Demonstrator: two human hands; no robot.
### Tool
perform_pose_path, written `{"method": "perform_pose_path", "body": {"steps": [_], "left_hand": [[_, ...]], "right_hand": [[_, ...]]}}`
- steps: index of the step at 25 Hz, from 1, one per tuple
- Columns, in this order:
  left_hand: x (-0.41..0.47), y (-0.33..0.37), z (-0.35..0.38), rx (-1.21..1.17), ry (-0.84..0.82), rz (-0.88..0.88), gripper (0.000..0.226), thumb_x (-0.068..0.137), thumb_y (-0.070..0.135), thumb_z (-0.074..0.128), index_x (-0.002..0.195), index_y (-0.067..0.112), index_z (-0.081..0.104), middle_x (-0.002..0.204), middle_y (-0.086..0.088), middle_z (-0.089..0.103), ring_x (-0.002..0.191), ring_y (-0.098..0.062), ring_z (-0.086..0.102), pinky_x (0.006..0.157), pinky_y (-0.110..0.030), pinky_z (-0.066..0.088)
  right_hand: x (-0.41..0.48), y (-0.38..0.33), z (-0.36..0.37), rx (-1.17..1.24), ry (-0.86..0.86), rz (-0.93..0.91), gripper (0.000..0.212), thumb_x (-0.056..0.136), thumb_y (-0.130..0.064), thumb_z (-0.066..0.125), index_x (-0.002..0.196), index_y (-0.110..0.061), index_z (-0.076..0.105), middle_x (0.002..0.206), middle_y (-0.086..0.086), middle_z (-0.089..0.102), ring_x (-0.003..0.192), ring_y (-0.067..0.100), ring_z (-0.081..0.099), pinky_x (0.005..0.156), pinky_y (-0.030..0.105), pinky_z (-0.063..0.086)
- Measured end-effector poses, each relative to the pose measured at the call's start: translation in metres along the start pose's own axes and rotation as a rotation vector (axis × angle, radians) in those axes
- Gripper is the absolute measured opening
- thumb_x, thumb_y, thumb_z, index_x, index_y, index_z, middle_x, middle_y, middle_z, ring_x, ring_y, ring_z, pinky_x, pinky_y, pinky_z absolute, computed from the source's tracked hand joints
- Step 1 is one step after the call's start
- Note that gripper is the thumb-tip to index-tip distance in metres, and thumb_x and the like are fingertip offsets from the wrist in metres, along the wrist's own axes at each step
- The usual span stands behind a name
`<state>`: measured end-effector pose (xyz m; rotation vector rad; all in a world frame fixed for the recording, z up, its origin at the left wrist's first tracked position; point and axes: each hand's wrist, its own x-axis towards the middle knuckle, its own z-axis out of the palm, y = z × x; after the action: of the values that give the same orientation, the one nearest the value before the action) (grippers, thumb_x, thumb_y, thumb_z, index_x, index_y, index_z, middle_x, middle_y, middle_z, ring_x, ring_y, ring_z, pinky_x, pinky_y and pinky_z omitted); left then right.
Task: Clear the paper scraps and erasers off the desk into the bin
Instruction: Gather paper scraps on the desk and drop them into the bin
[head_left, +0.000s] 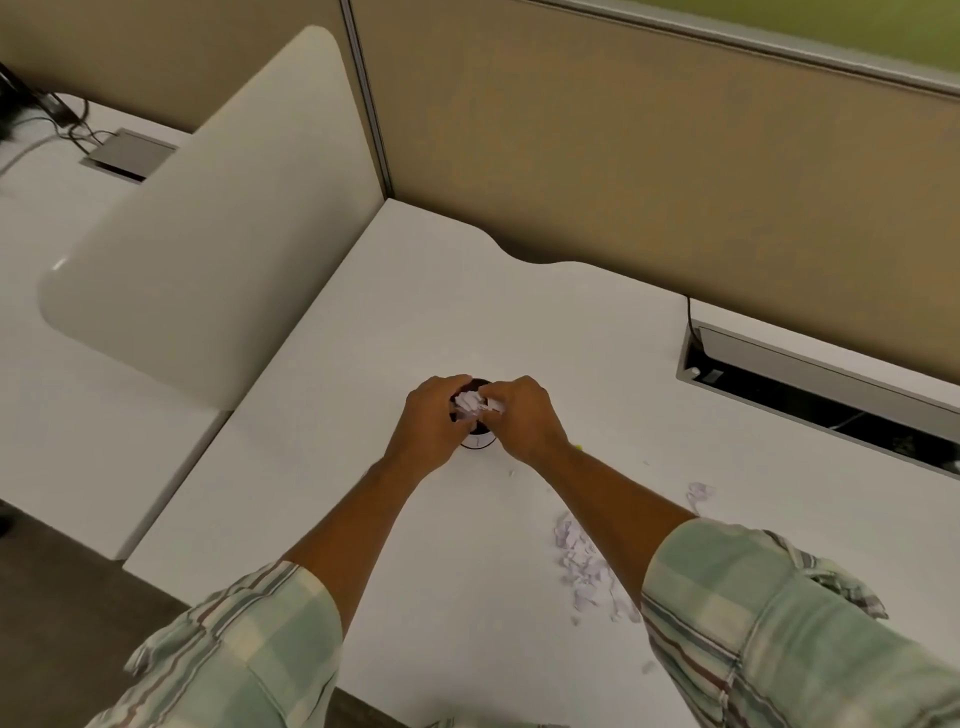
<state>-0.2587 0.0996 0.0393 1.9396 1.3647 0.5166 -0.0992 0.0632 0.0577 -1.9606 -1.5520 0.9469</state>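
A small dark round bin (477, 440) stands in the middle of the white desk (426, 291), filled with white paper scraps (467, 404). My left hand (432, 422) wraps the bin's left side. My right hand (522, 415) is over the bin's right rim, fingers pinched on a paper scrap at the opening. A pile of torn pale paper scraps (584, 564) lies on the desk between my forearms and my right sleeve, with one more scrap (698, 491) further right. A tiny yellow bit (578, 445) peeks out by my right wrist. No eraser is clearly visible.
A beige partition wall (649, 171) runs behind the desk. A white curved divider panel (208, 228) stands at the left. An open cable tray (815, 395) is set in the desk at the right. Cables and a grey hatch (127, 155) lie on the neighbouring desk.
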Motion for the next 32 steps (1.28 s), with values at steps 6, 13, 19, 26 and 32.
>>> {"method": "perform_pose_path", "body": {"steps": [6, 13, 19, 26, 32], "left_hand": [[-0.003, -0.005, -0.01, -0.083, 0.019, -0.082, 0.047, 0.085, -0.005, 0.063, 0.129, 0.013, 0.064, 0.122, -0.007, 0.068, 0.101, -0.018, 0.065, 0.095, -0.035, 0.057], [-0.002, -0.003, -0.011, -0.085, 0.056, -0.144, 0.041, 0.091, -0.006, 0.055, 0.129, 0.008, 0.063, 0.127, -0.011, 0.066, 0.112, -0.026, 0.065, 0.1, -0.038, 0.055], [-0.007, 0.002, -0.008, -0.091, 0.1, -0.156, 0.04, 0.089, -0.005, 0.057, 0.126, 0.008, 0.065, 0.123, -0.009, 0.066, 0.107, -0.026, 0.065, 0.095, -0.037, 0.057], [-0.031, 0.033, 0.023, -0.073, 0.148, 0.03, 0.031, 0.094, 0.007, 0.057, 0.124, 0.009, 0.065, 0.122, -0.008, 0.065, 0.113, -0.023, 0.063, 0.098, -0.036, 0.056], [-0.059, 0.056, 0.077, 0.009, -0.053, 0.105, 0.036, 0.092, 0.012, 0.06, 0.128, 0.016, 0.062, 0.122, -0.002, 0.061, 0.113, -0.021, 0.061, 0.091, -0.04, 0.056]], "right_hand": [[-0.001, -0.007, 0.0, 0.015, -0.039, -0.092, 0.012, 0.085, -0.008, 0.07, 0.093, -0.001, 0.065, 0.077, 0.009, 0.063, 0.069, 0.012, 0.054, 0.064, 0.016, 0.041], [0.001, -0.008, -0.003, -0.015, -0.046, 0.002, 0.061, 0.08, -0.014, 0.077, 0.139, -0.014, 0.06, 0.133, 0.011, 0.063, 0.121, 0.025, 0.061, 0.097, 0.027, 0.047], [-0.012, 0.018, -0.012, -0.039, 0.042, 0.088, 0.051, 0.088, -0.021, 0.075, 0.137, -0.018, 0.059, 0.133, 0.009, 0.058, 0.117, 0.026, 0.061, 0.104, 0.04, 0.051], [-0.059, 0.071, -0.035, -0.063, 0.073, 0.206, 0.047, 0.089, -0.024, 0.073, 0.134, -0.019, 0.059, 0.133, 0.006, 0.057, 0.112, 0.023, 0.062, 0.102, 0.035, 0.05], [-0.121, 0.132, -0.067, -0.062, 0.144, 0.325, 0.049, 0.092, -0.023, 0.071, 0.139, -0.018, 0.055, 0.142, 0.006, 0.048, 0.122, 0.025, 0.059, 0.107, 0.04, 0.049]]}}
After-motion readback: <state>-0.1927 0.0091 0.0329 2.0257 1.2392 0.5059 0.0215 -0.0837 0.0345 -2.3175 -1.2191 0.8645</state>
